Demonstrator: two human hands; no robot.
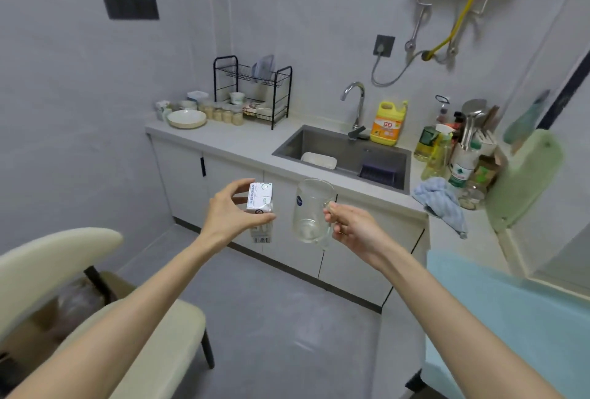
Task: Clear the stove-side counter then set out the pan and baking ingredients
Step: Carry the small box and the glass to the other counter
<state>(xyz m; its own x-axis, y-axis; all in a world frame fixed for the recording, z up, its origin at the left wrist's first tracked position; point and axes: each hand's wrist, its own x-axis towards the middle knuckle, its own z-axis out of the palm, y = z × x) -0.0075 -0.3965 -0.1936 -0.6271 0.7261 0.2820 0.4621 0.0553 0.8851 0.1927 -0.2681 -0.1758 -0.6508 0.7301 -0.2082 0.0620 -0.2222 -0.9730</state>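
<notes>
1. Nearest the camera, a cream chair (64, 258) stands at lower left.
2. Mid-air in front of the cabinets, the left hand (228, 210) pinches the top of a small white carton (261, 204). Its print is too small to read; a barcode shows at its lower end.
3. Just beside it, the right hand (354, 229) grips the handle of a clear glass mug (311, 210), empty, bearing a dark oval label that cannot be read.
4. Beyond, the counter (242, 140) holds a sink (319, 143), a yellow detergent bottle (387, 124) with red Chinese characters, and a black dish rack (252, 89).
</notes>
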